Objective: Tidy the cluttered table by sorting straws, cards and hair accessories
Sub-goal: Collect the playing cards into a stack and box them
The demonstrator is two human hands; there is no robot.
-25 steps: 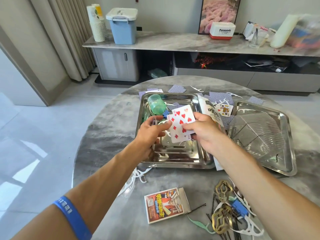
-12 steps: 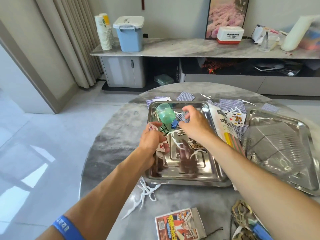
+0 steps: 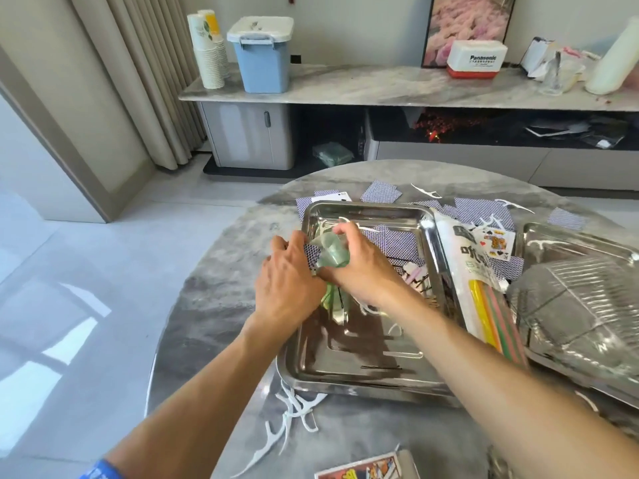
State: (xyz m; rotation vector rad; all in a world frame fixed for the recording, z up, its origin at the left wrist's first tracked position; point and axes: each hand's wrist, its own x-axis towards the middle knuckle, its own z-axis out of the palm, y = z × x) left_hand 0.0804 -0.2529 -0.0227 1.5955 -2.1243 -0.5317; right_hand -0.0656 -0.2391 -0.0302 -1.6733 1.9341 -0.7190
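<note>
Steel tray (image 3: 363, 378) at the middle of the surface (image 3: 207, 305): we note face-down cards (image 3: 397, 242), white floss picks, a dark hairpin (image 3: 380, 367) and a pale hair clip (image 3: 413, 273) inside. Both hands work at its far left corner. Right hand (image 3: 363, 267) curls round a translucent green container (image 3: 330, 254); left hand (image 3: 287, 281) lies beside it, fingers bent over a card's edge, grip unclear. Straw packet (image 3: 480, 288) lies along the tray's right rim. Second tray (image 3: 587, 305) at the right edge holds clear plastic.
</note>
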